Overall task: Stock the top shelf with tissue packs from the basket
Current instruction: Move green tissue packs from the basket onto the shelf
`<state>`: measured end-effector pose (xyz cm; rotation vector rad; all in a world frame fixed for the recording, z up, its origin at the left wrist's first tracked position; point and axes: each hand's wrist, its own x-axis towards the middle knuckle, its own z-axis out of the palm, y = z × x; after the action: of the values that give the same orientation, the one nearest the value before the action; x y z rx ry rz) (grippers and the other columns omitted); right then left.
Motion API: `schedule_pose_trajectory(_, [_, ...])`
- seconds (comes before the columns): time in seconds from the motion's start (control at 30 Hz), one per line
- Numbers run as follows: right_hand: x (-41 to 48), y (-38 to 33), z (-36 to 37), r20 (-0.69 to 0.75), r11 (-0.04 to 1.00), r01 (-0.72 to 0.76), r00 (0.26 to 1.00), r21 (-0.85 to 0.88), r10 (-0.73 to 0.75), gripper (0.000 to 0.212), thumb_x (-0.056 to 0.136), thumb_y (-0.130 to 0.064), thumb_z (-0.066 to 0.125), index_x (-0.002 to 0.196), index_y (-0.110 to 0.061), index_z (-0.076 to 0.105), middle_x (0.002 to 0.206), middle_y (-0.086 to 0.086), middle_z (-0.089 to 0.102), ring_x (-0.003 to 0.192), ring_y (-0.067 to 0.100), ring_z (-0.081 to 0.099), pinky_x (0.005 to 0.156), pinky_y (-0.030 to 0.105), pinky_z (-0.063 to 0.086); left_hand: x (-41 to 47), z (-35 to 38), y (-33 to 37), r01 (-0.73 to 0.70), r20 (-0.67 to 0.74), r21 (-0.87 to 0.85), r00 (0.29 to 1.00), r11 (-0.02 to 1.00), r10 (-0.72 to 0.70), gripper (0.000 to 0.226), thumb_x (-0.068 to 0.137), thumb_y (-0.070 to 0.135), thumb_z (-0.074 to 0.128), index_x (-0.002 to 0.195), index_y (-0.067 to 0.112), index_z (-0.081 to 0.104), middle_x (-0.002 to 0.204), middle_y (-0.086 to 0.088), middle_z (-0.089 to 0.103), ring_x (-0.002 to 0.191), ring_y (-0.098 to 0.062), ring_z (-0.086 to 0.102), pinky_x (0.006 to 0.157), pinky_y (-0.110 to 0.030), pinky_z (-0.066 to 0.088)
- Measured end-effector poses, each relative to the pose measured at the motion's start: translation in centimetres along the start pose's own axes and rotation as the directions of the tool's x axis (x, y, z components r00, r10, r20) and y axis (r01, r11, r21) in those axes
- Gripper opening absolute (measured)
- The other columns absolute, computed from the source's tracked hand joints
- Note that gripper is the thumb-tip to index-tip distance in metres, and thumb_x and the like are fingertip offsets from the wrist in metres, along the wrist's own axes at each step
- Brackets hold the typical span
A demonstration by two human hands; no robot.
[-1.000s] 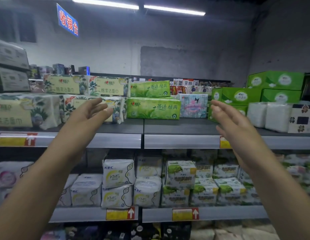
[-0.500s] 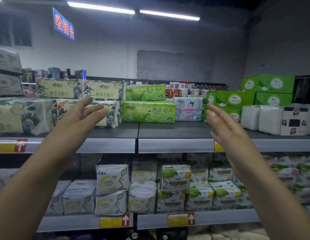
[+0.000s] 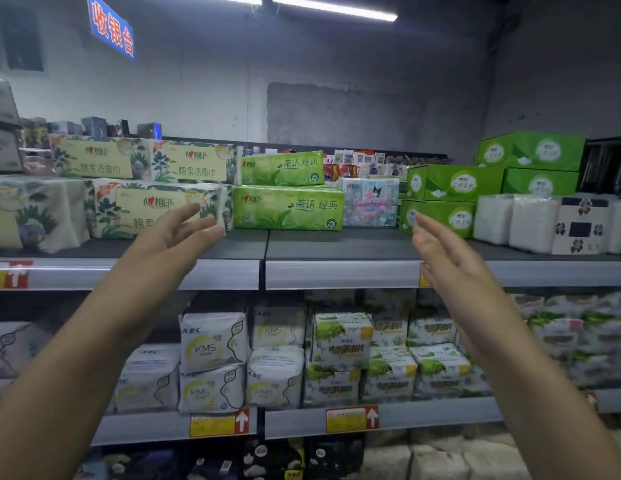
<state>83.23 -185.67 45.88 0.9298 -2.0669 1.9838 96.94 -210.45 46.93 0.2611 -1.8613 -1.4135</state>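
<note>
Two green tissue packs (image 3: 288,207) lie stacked at the middle of the top shelf (image 3: 337,245). Cream floral tissue packs (image 3: 153,206) fill the shelf to their left, and a pale blue cartoon pack (image 3: 369,202) stands just to their right. My left hand (image 3: 170,237) hovers with straight fingers in front of the floral packs, holding nothing. My right hand (image 3: 447,251) is raised with straight fingers in front of the green boxes, also empty. Both hands flank the green packs without touching them. The basket is out of view.
Green tissue boxes (image 3: 454,199) and white wrapped packs (image 3: 513,220) occupy the shelf's right side. The shelf below holds white and green sanitary pad packs (image 3: 278,358). A bare strip of dark shelf runs in front of the green packs. A blue sign (image 3: 111,27) hangs above left.
Both hands have stayed raised and apart, drifting slightly lower relative to the shelf as the view tilts a little. Nothing was gripped or released.
</note>
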Motion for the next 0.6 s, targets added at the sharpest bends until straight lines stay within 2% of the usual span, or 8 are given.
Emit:
schedule_pose_trajectory(0.13, [-0.5,1.0,0.0,-0.011,0.999,-0.039,0.999,-0.012,0.038,0.048,0.091,-0.048,0.047,0.138,-0.044,0.041,0.141,-0.022,0.042,0.124,-0.001,0.041,0.108,0.031,0.034,-0.3,0.5,-0.8,0.036,0.010,-0.002,0.999,0.999,-0.036,0.053,0.094,0.029,0.056,0.144,0.028,0.040,0.132,0.010,0.057,0.124,-0.009,0.050,0.113,-0.040,0.034])
schedule_pose_trajectory(0.33, [-1.6,2.4,-0.1,0.002,0.997,-0.077,0.997,-0.004,0.077,0.046,0.093,-0.045,0.047,0.139,-0.044,0.040,0.141,-0.022,0.041,0.121,-0.002,0.041,0.101,0.025,0.033,-1.1,1.0,-2.1,0.066,0.035,-0.010,0.997,0.998,-0.065,0.054,0.094,0.030,0.057,0.145,0.026,0.040,0.131,0.012,0.058,0.123,-0.007,0.052,0.109,-0.034,0.038])
schedule_pose_trajectory(0.6, [-3.6,5.0,0.1,-0.014,0.985,-0.171,0.985,0.015,0.171,0.048,0.091,-0.046,0.048,0.138,-0.042,0.040,0.141,-0.021,0.042,0.121,-0.002,0.041,0.105,0.030,0.035,-3.0,1.4,-5.1,0.135,0.070,-0.033,0.989,0.990,-0.133,0.052,0.092,0.034,0.057,0.142,0.032,0.041,0.133,0.012,0.057,0.122,-0.006,0.053,0.107,-0.033,0.039])
